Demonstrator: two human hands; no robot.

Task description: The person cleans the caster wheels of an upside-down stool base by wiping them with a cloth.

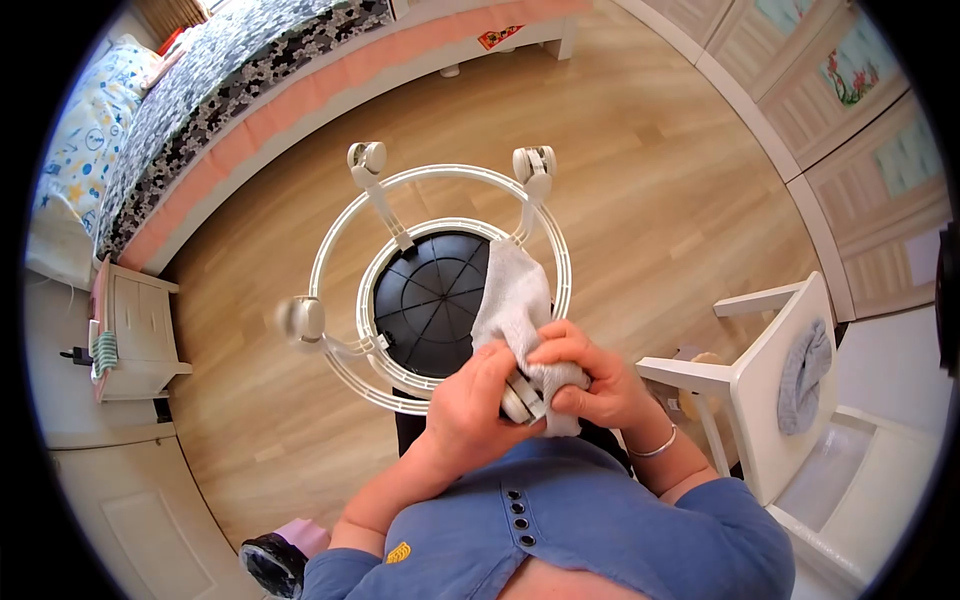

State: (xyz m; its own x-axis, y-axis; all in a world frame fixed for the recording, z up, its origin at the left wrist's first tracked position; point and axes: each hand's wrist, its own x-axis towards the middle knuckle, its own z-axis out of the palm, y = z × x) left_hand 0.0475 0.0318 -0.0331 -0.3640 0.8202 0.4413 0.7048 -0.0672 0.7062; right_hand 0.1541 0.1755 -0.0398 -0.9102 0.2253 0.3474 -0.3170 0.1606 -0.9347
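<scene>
A white frame of two rings [318, 262] with a black ribbed disc [437, 298] in its middle is in front of my body, its caster wheels facing up. My left hand [470, 405] is closed around the near caster wheel [522, 398], with cloth beside its fingers. Pinched in my right hand [597, 385] is a light grey cloth [515, 295], pressed against the side of that wheel. The cloth's far end drapes over the disc's right edge. Two casters [535, 165] stick up on the far side, and a blurred caster [303, 318] is at the left.
At the right stands a white chair [775, 395] with a grey knitted item [805, 378] on it. Patterned cabinets [840, 110] line the right wall. A bed [250, 110] and a small white cabinet [140, 325] are at the left, above wood flooring [660, 200].
</scene>
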